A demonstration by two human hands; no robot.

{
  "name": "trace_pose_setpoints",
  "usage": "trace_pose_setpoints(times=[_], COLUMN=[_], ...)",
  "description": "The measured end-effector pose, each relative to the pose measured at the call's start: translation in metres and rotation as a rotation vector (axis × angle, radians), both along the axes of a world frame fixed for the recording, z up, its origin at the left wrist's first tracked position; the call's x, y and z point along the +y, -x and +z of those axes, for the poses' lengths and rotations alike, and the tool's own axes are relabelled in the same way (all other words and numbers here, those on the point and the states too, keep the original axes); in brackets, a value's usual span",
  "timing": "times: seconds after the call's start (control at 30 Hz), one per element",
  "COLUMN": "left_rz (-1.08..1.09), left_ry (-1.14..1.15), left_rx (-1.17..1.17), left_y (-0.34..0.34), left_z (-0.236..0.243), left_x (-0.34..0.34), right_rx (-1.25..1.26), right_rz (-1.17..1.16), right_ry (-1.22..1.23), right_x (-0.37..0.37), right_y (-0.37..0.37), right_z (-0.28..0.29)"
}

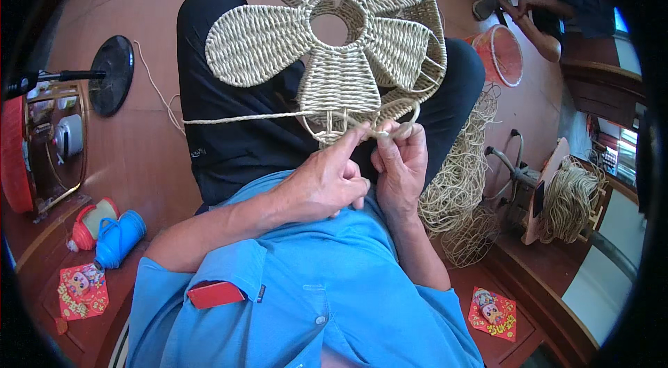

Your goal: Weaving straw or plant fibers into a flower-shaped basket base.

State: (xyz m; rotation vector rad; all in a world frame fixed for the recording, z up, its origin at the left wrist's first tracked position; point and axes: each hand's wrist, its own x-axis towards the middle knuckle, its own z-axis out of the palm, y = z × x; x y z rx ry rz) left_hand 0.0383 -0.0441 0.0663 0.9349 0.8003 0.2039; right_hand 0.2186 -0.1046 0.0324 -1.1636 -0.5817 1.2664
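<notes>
Two hands meet at a pale cord (pixel 376 133): the right hand (pixel 402 166) pinches it; the left hand (pixel 330 183) touches it with its index finger, its grip unclear. Just beyond, over the lap, lies one woven flower (pixel 339 55) of five petals, its lowest petal's long axis pointing handward, nearer the left hand. Outward: one cord heap (pixel 459 176), one blue bottle (pixel 120 239), two red cards (pixel 83 291).
</notes>
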Motion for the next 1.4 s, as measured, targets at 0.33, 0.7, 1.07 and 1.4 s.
trace_pose_setpoints(times=[0.33, 0.7, 1.07, 1.4], left_rz=[0.108, 0.176, -0.083, -0.077], left_ry=[-0.193, -1.059, -1.044, -1.148], left_rx=[0.130, 0.190, 0.219, 0.182], left_y=[-0.003, -0.015, -0.015, -0.013], left_z=[0.003, -0.007, -0.016, -0.018], left_x=[-0.009, -0.023, -0.023, -0.018], right_rx=[0.230, -0.177, 0.569, -0.018], right_rz=[0.061, 0.173, -0.453, -1.002], right_ry=[0.034, -0.091, 0.063, 0.513], right_x=[-0.015, -0.031, -0.043, -0.266], right_y=[-0.006, -0.014, -0.204, -0.497], right_z=[0.016, 0.047, 0.017, -0.017])
